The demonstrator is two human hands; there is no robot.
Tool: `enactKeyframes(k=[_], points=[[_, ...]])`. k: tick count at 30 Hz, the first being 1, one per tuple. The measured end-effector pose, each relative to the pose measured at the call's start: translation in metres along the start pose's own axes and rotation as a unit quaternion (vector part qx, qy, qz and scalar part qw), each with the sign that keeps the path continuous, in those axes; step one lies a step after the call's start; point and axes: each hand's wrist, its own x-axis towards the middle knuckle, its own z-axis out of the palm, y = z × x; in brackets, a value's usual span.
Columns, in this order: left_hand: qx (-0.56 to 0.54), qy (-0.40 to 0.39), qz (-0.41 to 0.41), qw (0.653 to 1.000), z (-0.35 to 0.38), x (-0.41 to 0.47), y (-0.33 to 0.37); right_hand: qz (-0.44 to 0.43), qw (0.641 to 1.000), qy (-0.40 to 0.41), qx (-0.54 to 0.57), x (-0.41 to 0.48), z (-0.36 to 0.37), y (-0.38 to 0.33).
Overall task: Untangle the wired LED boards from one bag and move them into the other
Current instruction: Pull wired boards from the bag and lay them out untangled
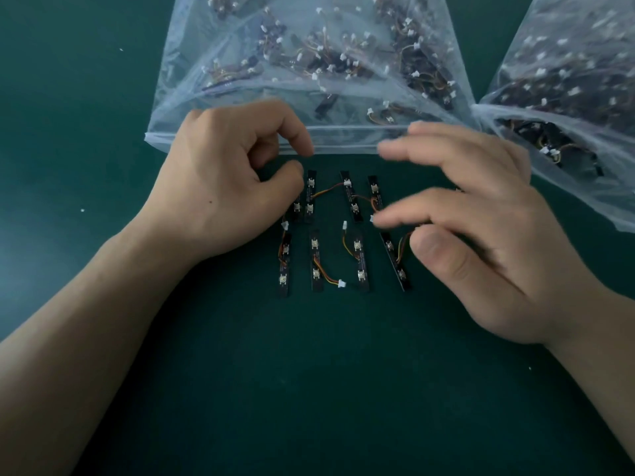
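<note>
Several black LED boards (359,261) with orange wires and white plugs lie in two rows on the green table. My left hand (223,180) rests at the left end of the upper row with its fingers curled; its thumb and forefinger are at a board there, and whether they pinch it is hidden. My right hand (481,228) hovers blurred over the right boards, fingers spread and relaxed, holding nothing that shows. A clear plastic bag (240,63) full of wired boards lies just behind the rows. A second clear bag (567,80) with boards lies at the right.
The green table (309,389) stretches bare toward me below the rows. Small white specks (82,210) dot the mat at the left. The first bag's near edge (343,139) runs right behind my fingers.
</note>
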Motion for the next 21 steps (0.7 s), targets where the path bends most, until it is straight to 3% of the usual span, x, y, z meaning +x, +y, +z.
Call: enactKeyframes(k=[6, 21], points=[[-0.007, -0.034, 0.017, 0.999, -0.0023, 0.0012, 0.0018, 0.019, 0.997, -0.06, -0.053, 0.002, 0.0058, -0.0033], [-0.002, -0.039, 0.029, 0.999, 0.0001, -0.002, 0.0, -0.01, 0.991, -0.08, -0.102, 0.0027, 0.01, -0.0021]])
